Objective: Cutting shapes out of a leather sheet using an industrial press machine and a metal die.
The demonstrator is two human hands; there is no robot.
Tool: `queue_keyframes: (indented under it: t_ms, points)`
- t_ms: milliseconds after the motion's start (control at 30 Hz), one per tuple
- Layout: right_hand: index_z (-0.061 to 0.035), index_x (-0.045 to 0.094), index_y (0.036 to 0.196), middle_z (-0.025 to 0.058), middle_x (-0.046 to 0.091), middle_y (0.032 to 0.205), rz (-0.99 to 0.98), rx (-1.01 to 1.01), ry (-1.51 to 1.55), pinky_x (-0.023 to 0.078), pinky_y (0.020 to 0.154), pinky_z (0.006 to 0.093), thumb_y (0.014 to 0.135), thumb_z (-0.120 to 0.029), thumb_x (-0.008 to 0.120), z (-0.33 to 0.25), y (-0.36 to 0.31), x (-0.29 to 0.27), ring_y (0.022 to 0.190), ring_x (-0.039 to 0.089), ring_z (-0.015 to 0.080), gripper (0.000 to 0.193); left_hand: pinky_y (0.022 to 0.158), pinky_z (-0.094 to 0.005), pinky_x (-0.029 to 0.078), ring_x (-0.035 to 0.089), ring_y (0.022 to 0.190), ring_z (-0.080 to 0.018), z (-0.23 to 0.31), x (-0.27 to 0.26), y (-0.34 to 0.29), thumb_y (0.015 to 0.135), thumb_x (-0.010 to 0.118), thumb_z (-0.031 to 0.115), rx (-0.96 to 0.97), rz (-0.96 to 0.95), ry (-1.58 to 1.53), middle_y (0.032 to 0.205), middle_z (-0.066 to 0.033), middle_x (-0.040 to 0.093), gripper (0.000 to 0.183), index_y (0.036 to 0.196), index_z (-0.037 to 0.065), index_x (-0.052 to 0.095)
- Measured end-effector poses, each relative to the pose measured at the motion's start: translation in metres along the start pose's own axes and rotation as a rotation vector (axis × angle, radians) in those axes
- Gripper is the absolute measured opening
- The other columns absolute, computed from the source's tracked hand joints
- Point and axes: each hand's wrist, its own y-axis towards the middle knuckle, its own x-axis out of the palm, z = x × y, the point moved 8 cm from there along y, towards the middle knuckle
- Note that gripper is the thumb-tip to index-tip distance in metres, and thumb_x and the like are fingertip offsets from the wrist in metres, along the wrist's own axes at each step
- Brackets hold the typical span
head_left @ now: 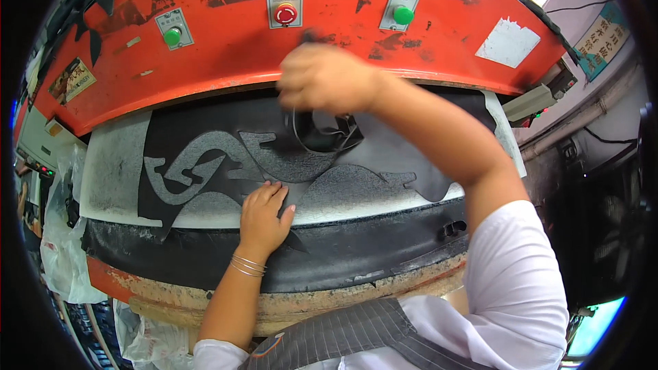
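My left hand (265, 219) lies palm down with its fingers stretched out, at the near edge of a black sheet of leather-like material (397, 120). Curved shapes have been cut out of this sheet, and a grey speckled surface shows through the gaps. Farther off, my right hand (327, 81) is closed and somewhat blurred by motion. Its fingers wrap round a black metal cutting die (317, 136), a bent strip whose lower loop hangs below the hand over the sheet. A dark tip pokes out above the fist. The hand hides the die's upper part.
A red press beam (226, 55) spans the far side, bearing two green buttons (403, 16) and a red stop button (285, 14). The white cutting board (113, 164) lies under the sheet. A black ledge (356, 253) runs along the near side. Plastic bags (65, 253) hang at left.
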Motion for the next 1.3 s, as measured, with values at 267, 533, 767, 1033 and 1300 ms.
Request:
queue_keyframes:
  t_ms: [267, 533, 767, 1033, 1300]
  points:
    - [-0.0101, 0.071, 0.088, 0.0165, 0.068, 0.09, -0.071, 1.377, 0.099, 0.052, 0.077, 0.0474, 0.081, -0.022, 0.066, 0.034, -0.224, 0.042, 0.087, 0.065, 0.0377, 0.015, 0.094, -0.0385, 0.043, 0.054, 0.105, -0.0315, -0.02, 0.005, 0.071, 0.072, 0.079, 0.024, -0.046, 0.0, -0.18, 0.109, -0.0135, 0.061, 0.061, 0.123, -0.002, 0.058]
    - [-0.0139, 0.074, 0.094, 0.0151, 0.069, 0.093, 0.065, 1.658, 0.403, 0.052, 0.081, 0.0436, 0.084, -0.027, 0.065, 0.009, -0.232, 0.114, 0.09, 0.065, 0.0361, 0.019, 0.085, -0.0366, 0.044, 0.056, 0.091, -0.0286, -0.055, 0.017, 0.094, 0.073, 0.076, 0.016, -0.085, -0.009, -0.145, 0.092, -0.0116, 0.06, 0.038, 0.108, 0.003, 0.069]
    - [-0.0106, 0.044, 0.142, 0.0203, 0.047, 0.14, 0.071, 1.33, 0.715, 0.026, 0.113, 0.0433, 0.08, -0.038, 0.073, -0.028, -0.267, 0.096, 0.13, 0.044, 0.0332, 0.073, 0.068, -0.0313, 0.047, 0.06, 0.076, -0.0224, -0.06, 0.009, 0.095, 0.073, 0.073, 0.006, -0.075, 0.088, -0.161, 0.084, -0.0084, 0.061, 0.021, 0.093, 0.001, 0.072]
    - [-0.0154, 0.047, 0.139, 0.0177, 0.045, 0.143, -0.08, 1.297, 0.376, 0.02, 0.116, 0.0453, 0.083, -0.038, 0.069, -0.042, -0.264, 0.098, 0.116, 0.056, 0.0284, 0.064, 0.067, -0.0311, 0.048, 0.062, 0.075, -0.0214, -0.064, 0.006, 0.097, 0.073, 0.075, 0.004, -0.233, 0.116, -0.181, 0.085, -0.0081, 0.064, 0.013, 0.083, -0.002, 0.071]
    - [-0.0143, 0.046, 0.14, 0.0181, 0.044, 0.143, -0.089, 1.304, 0.429, 0.02, 0.116, 0.0446, 0.085, -0.039, 0.067, -0.036, -0.266, 0.103, 0.128, 0.045, 0.0312, 0.064, 0.069, -0.0309, 0.048, 0.062, 0.077, -0.0221, -0.067, 0.008, 0.099, 0.072, 0.075, 0.004, -0.239, 0.152, -0.191, 0.085, -0.0087, 0.065, 0.013, 0.083, -0.002, 0.071]
